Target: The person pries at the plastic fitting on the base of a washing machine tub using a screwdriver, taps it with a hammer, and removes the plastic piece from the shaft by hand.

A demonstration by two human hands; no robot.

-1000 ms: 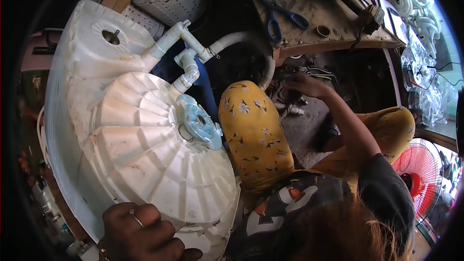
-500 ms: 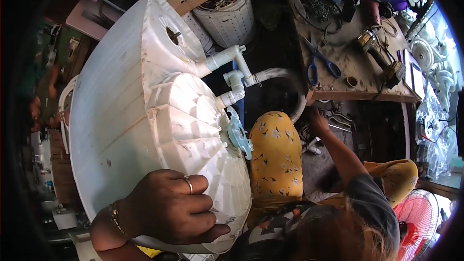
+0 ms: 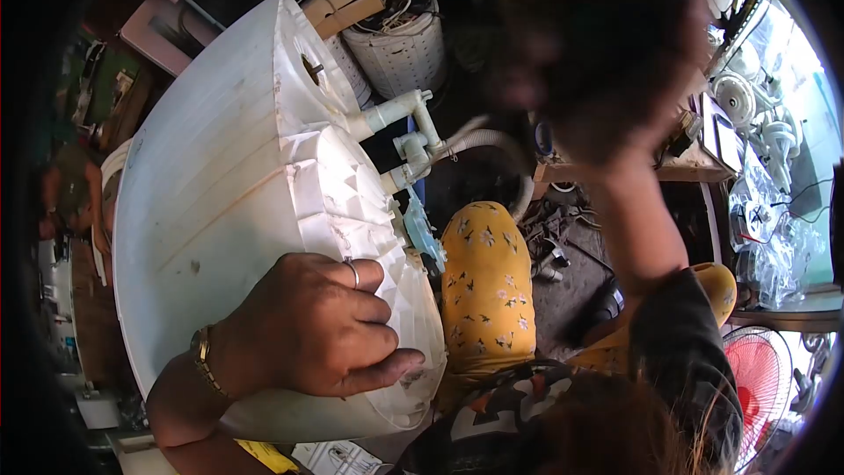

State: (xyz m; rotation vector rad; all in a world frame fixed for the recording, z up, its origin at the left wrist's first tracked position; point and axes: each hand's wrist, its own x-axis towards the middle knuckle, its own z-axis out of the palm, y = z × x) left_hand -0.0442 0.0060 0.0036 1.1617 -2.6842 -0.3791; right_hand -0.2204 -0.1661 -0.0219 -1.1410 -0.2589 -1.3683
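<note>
A big white plastic washing machine tub (image 3: 202, 211) lies on its side at my left, its ribbed underside facing right. Over the edge of that underside my left hand (image 3: 321, 334) is curled, with a ring and a bracelet on it. A pale blue plastic piece (image 3: 424, 230) sits at the middle of the ribs. White drain pipes (image 3: 396, 114) come off the tub, joined to a grey corrugated hose (image 3: 483, 139). My right hand (image 3: 620, 79) is raised close to the camera, dark and smeared by motion; its fingers and anything in them cannot be made out.
The raised hand hides most of the wooden workbench (image 3: 686, 163) at the right. Behind the tub stand a perforated white drum (image 3: 404, 57) and a cardboard box (image 3: 341, 2). Tools (image 3: 552, 255) lie on the floor by my knee. A red fan (image 3: 758, 378) stands lower right.
My right hand has come up from the floor tools below the bench to just before the camera. My left hand stays on the tub; the view has shifted slightly.
</note>
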